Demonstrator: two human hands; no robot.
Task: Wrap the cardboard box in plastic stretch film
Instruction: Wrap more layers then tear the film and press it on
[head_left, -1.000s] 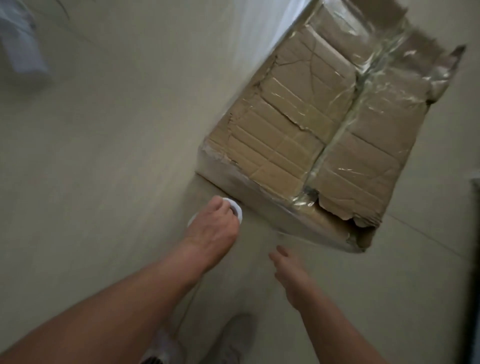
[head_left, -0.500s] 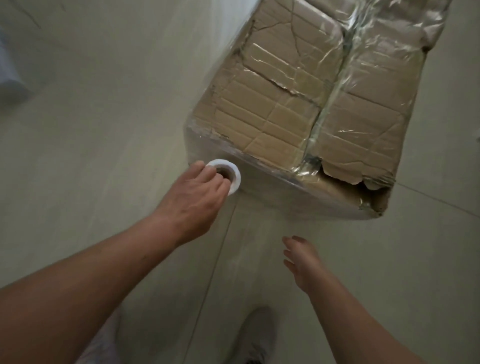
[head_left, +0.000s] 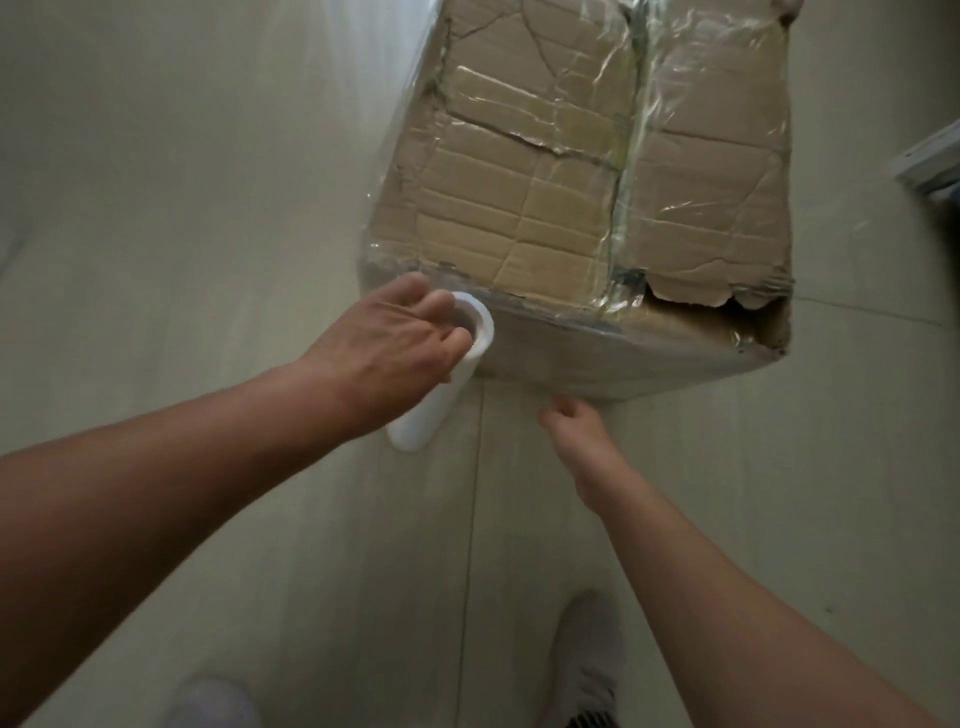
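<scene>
A large brown corrugated cardboard box (head_left: 587, 171) stands on a pale tiled floor (head_left: 156, 234), occupying the upper centre and right of the head view. Its top flaps are creased and cracked, and the near right corner is torn open, exposing a dark gap. Clear plastic stretch film (head_left: 639, 130) already covers the top and sides of the box, showing as glossy wrinkles, with a bunched band running along the central flap seam. A sheet of the film also stands out along the left side of the box, pale and translucent.

The left hand (head_left: 395, 343) is at the box's near left corner. Its grip is closed on the upper end of a white cylindrical roll of stretch film (head_left: 447, 384), fingers curled over the rim of the hollow core. The roll stands roughly upright, tilted slightly, just beside the near face of the box; whether it touches the cardboard cannot be determined.

The right hand (head_left: 576, 421) is lower, at the bottom edge of the near face of the box. Its fingers are curled towards the film-covered lower edge, but the pictures do not show whether they are pinching anything or are released.

Two light grey shoes are visible on the floor at the bottom of the view, one at the left (head_left: 213, 704) and one at the right (head_left: 584, 660). A white object (head_left: 932, 161) lies at the right edge, only partly in view.
</scene>
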